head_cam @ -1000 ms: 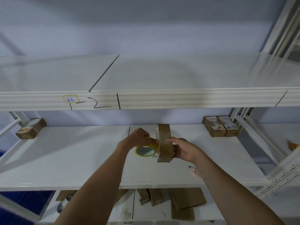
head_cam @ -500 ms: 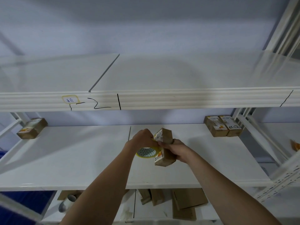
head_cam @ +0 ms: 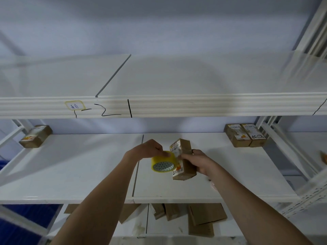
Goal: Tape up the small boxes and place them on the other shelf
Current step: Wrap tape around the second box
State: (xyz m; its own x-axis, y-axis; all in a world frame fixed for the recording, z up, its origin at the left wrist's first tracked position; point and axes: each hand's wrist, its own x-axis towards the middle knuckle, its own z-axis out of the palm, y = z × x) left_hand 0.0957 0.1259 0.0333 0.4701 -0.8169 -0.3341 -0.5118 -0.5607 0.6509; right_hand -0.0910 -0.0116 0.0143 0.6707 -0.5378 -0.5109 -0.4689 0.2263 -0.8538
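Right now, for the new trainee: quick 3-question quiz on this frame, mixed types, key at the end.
1. True or false: the left hand holds the yellow tape roll.
2. How many small boxes sit at the middle shelf's back right? A) one B) two C) four
3. Fill in: the right hand grips a small ____.

Key: 1 true; 2 B; 3 box.

A handwritten label [head_cam: 74, 105] and black marker strokes [head_cam: 130, 108] sit on the beam edge above the hands. Flattened cardboard pieces [head_cam: 205, 218] lie below them, beside blue material [head_cam: 21, 225] lower left.
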